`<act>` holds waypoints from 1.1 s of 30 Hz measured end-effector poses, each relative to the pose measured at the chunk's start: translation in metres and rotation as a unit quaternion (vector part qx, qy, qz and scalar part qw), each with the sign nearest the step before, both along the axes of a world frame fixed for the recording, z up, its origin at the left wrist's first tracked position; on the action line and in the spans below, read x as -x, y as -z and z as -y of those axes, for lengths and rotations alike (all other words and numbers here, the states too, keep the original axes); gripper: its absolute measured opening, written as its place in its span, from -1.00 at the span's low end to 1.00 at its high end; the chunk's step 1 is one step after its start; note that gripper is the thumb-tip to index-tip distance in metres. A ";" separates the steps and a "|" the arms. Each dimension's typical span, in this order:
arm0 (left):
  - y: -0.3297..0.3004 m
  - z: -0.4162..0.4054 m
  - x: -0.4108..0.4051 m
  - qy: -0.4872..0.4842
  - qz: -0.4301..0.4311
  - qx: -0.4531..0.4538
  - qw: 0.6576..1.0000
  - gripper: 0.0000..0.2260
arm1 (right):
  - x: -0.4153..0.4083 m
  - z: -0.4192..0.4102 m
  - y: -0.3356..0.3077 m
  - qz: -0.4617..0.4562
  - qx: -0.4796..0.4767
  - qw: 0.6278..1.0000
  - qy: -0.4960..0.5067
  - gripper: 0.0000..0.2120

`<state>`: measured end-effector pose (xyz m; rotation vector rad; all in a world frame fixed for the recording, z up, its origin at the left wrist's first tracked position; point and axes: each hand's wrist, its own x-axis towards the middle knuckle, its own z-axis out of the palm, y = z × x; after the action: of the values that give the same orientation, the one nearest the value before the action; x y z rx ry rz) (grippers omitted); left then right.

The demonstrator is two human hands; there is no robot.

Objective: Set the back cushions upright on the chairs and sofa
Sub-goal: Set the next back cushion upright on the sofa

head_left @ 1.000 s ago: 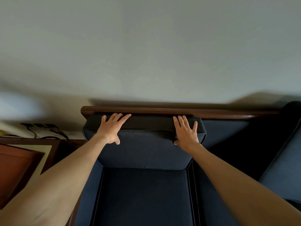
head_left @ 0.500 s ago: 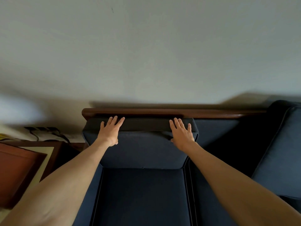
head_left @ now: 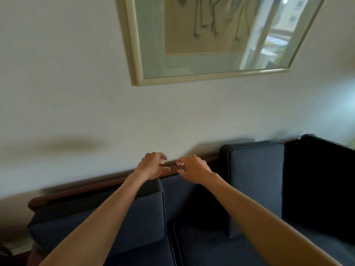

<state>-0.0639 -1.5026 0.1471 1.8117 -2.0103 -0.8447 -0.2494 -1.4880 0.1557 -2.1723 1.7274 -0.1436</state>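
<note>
while both arms reach forward over the dark blue sofa, the hands meet in the air near the wooden back rail that runs along the pale wall. the rail marks the sofa's far edge. between the two nearer back cushions lies a bare stretch of the sofa's back, and the hands hang over that gap.

the left hand has its fingers loosely curled and spread, holding nothing; its wrist lies over the top right corner of the left back cushion, though contact cannot be told. the right hand is likewise loosely curled, fingertips pointing toward the left hand, holding nothing and touching nothing. the two sets of fingertips are near each other but apart.

three back cushions show: the left back cushion stands against the rail at the left, with its top edge just below it; the middle back cushion stands upright right of the gap and rises above the rail; a darker cushion stands just beside it at the far right. two seat cushions show, with a seam between them under the arms. one framed picture hangs on the wall above.
</note>
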 end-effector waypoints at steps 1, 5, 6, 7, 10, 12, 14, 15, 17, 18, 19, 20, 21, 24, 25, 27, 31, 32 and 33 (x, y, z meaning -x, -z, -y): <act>-0.007 0.005 0.028 0.015 -0.004 0.008 1.000 -0.60 | 0.026 0.000 -0.007 -0.001 0.002 1.000 0.012 -0.65; -0.015 0.020 0.143 0.065 -0.014 0.018 0.998 -0.64 | 0.148 0.007 -0.013 0.012 0.005 0.998 0.057 -0.68; -0.012 0.024 0.172 0.072 -0.014 0.014 0.997 -0.66 | 0.179 0.011 -0.011 0.015 0.005 0.998 0.066 -0.68; -0.007 0.029 0.200 0.077 -0.011 0.012 0.997 -0.66 | 0.211 0.017 -0.007 0.017 0.003 0.997 0.075 -0.68; 0.015 0.047 0.279 0.077 -0.003 0.018 0.997 -0.68 | 0.303 0.038 0.013 0.022 -0.006 0.996 0.087 -0.70; 0.036 0.063 0.336 0.054 0.001 0.034 0.998 -0.68 | 0.370 0.057 0.035 0.015 -0.013 0.997 0.080 -0.71; 0.044 0.066 0.358 0.031 0.014 0.044 0.998 -0.66 | 0.402 0.063 0.050 0.010 -0.012 0.997 0.082 -0.70; 0.051 0.071 0.375 0.022 0.024 0.049 0.998 -0.65 | 0.423 0.067 0.059 0.007 -0.018 0.997 0.077 -0.68; 0.064 0.079 0.400 0.006 0.041 0.061 0.997 -0.64 | 0.461 0.079 0.077 -0.006 -0.024 0.998 0.061 -0.61; 0.069 0.082 0.410 -0.001 0.047 0.067 0.997 -0.62 | 0.477 0.086 0.084 -0.013 -0.027 0.998 0.059 -0.57; 0.075 0.088 0.418 -0.007 0.056 0.072 0.996 -0.61 | 0.489 0.095 0.090 -0.020 -0.028 0.998 0.060 -0.52; 0.080 0.095 0.424 -0.010 0.069 0.077 0.995 -0.59 | 0.500 0.104 0.095 -0.026 -0.026 0.997 0.062 -0.46; 0.086 0.102 0.429 -0.011 0.083 0.079 0.993 -0.57 | 0.508 0.114 0.100 -0.032 -0.024 0.997 0.064 -0.40; 0.098 0.126 0.437 0.004 0.140 0.067 0.988 -0.38 | 0.520 0.144 0.110 -0.060 -0.010 0.997 0.057 -0.20; 0.102 0.133 0.439 0.016 0.172 0.055 0.984 -0.29 | 0.523 0.154 0.113 -0.069 -0.011 0.996 0.054 -0.14; 0.110 0.146 0.441 0.038 0.221 0.015 0.974 -0.12 | 0.527 0.172 0.121 -0.092 -0.031 0.995 0.037 -0.03; 0.121 0.154 0.441 0.044 0.272 -0.039 0.961 0.07 | 0.536 0.189 0.144 -0.139 -0.073 0.988 0.000 0.10; 0.121 0.152 0.442 0.044 0.282 -0.032 0.958 0.08 | 0.537 0.190 0.149 -0.134 -0.066 0.989 0.004 0.11; 0.121 0.149 0.442 0.041 0.286 -0.024 0.957 0.07 | 0.537 0.188 0.151 -0.128 -0.052 0.990 0.011 0.10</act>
<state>-0.5060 -1.6516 0.0263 2.1990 -2.4311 -0.4125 -0.7860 -1.6757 0.0050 -2.1721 1.8489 0.2234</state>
